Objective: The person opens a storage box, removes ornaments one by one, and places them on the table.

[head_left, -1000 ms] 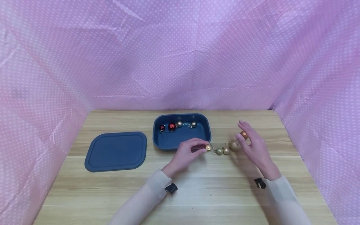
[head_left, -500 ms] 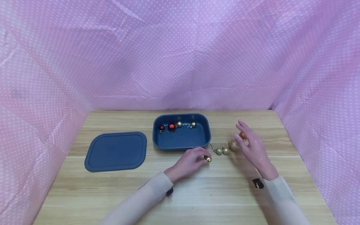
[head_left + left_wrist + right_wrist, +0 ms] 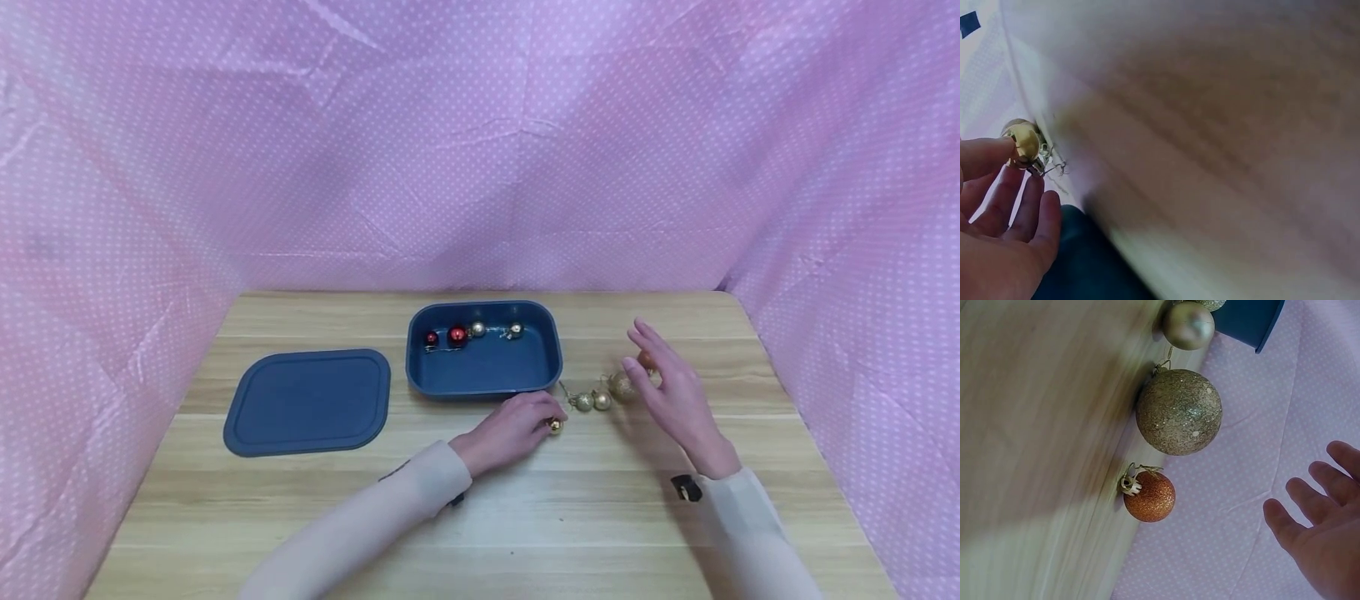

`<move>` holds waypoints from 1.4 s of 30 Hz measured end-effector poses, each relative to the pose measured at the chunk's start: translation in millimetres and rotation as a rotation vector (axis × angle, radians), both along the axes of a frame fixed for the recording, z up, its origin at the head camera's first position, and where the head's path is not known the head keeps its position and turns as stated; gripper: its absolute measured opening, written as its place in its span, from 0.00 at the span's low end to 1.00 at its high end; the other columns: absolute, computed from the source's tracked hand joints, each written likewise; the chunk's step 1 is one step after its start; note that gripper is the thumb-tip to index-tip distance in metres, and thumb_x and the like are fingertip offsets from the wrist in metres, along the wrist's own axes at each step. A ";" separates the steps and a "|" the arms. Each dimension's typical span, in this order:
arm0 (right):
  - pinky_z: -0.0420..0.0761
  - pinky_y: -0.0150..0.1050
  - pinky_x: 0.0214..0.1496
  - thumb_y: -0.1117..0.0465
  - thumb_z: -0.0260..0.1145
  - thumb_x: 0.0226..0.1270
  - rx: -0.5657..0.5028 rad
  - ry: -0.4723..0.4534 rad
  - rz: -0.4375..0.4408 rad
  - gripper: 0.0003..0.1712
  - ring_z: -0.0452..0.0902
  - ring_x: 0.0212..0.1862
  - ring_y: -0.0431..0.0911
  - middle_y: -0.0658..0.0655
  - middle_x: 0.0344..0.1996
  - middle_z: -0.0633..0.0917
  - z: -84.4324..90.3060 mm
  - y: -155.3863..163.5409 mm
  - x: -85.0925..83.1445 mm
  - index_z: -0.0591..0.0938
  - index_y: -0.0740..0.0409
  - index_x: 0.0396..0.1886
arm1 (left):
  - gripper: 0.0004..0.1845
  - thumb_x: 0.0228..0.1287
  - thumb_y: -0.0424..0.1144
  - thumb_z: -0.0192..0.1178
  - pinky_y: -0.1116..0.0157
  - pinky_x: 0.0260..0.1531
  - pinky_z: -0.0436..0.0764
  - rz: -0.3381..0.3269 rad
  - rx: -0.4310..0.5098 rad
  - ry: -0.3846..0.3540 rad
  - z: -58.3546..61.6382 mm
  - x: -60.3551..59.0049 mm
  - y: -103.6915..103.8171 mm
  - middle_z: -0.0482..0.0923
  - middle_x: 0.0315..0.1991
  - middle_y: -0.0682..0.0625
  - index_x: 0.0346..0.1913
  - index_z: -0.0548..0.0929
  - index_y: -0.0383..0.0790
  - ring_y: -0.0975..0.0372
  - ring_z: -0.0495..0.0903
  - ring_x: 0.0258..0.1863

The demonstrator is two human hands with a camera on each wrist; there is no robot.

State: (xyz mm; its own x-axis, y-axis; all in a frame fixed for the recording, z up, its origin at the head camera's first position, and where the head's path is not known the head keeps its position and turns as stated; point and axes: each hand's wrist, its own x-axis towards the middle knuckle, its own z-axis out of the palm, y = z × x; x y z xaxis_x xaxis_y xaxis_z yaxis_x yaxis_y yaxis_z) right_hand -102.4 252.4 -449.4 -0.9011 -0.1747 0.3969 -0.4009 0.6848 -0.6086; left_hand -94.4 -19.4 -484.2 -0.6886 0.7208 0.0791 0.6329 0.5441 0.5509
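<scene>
Here my left hand (image 3: 512, 429) pinches the gold ball (image 3: 555, 427), just on my side of the box (image 3: 487, 371); my right hand (image 3: 678, 404), fingers loose, holds nothing.

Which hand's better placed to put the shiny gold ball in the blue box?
Probably the left hand: it pinches the shiny gold ball near the blue box, while the right hand holds nothing, farther off.

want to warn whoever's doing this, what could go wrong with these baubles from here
The shiny gold bauble is held in the left hand and, being round, might slip and roll. The big glittery bauble and orange bauble lie on the table near the right hand, which could knock them.
</scene>
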 end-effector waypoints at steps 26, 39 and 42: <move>0.65 0.65 0.72 0.53 0.62 0.80 0.123 -0.102 0.112 0.30 0.63 0.76 0.63 0.64 0.76 0.69 -7.3 -30.9 -6.7 0.74 0.64 0.73 | 0.14 0.74 0.38 0.63 0.61 0.64 0.77 0.133 0.205 0.099 40.7 26.5 -53.2 0.85 0.57 0.53 0.59 0.86 0.43 0.62 0.80 0.61; 0.63 0.62 0.74 0.55 0.64 0.79 0.134 -0.081 0.213 0.30 0.63 0.76 0.63 0.64 0.75 0.71 3.2 -49.9 -19.7 0.74 0.63 0.73 | 0.22 0.72 0.43 0.64 0.41 0.69 0.67 0.354 0.216 0.406 41.3 -4.3 -112.8 0.73 0.70 0.41 0.63 0.82 0.35 0.48 0.68 0.73; 0.64 0.63 0.74 0.54 0.64 0.79 0.151 -0.062 0.231 0.29 0.63 0.76 0.63 0.64 0.74 0.72 6.4 -54.1 -23.8 0.74 0.63 0.73 | 0.26 0.73 0.46 0.62 0.38 0.71 0.63 0.421 0.156 0.382 35.7 -11.9 -125.9 0.67 0.75 0.40 0.68 0.79 0.35 0.45 0.62 0.76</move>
State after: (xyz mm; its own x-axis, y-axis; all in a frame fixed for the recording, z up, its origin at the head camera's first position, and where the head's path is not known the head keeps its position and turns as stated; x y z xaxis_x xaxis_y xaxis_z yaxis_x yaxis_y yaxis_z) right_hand -126.3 198.3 -443.0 -0.8522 -0.4311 0.2965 -0.5221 0.6643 -0.5349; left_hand -106.3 -145.2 -448.5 -0.8147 0.3513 0.4613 0.5494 0.7222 0.4203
